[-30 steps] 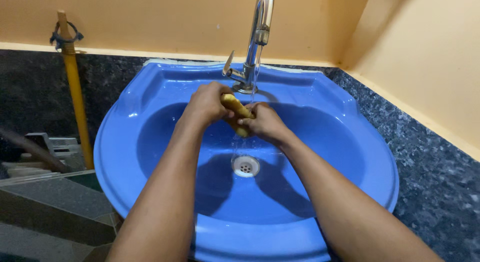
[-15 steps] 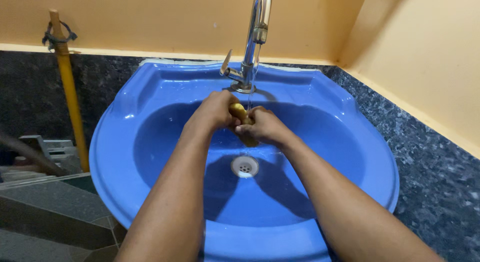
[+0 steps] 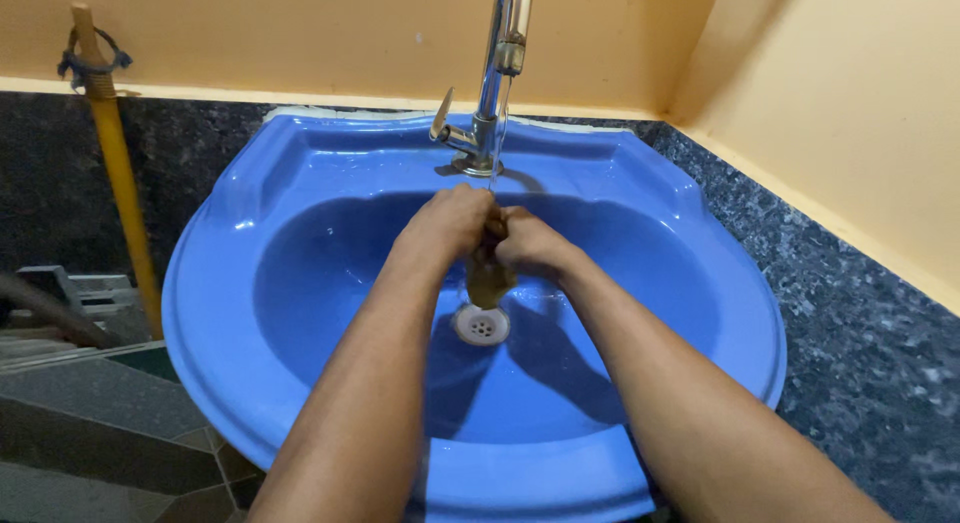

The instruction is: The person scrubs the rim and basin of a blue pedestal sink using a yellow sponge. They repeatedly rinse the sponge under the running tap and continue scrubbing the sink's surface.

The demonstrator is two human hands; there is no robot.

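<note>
While water is running from the single chrome tap (image 3: 492, 83), the person's two hands are meeting over the middle of the blue sink (image 3: 300, 403), just above the one round drain (image 3: 481, 325). Both hands are closing around one brownish-yellow root vegetable (image 3: 489, 278). The left hand (image 3: 450, 223) is curling over its upper end, and the right hand (image 3: 530, 241) is gripping it from the other side, fingers wrapped tight. A second ago the vegetable was lying slanted between the hands with its pale top end showing. Now it is hanging nearly upright, its lower end pointing down at the drain and its top hidden inside the two fists. The hands are also sitting closer together and slightly lower in the basin than before. One yellow pole (image 3: 115, 163) is leaning against the dark speckled counter (image 3: 860, 323) at the left, well apart from the sink.
</note>
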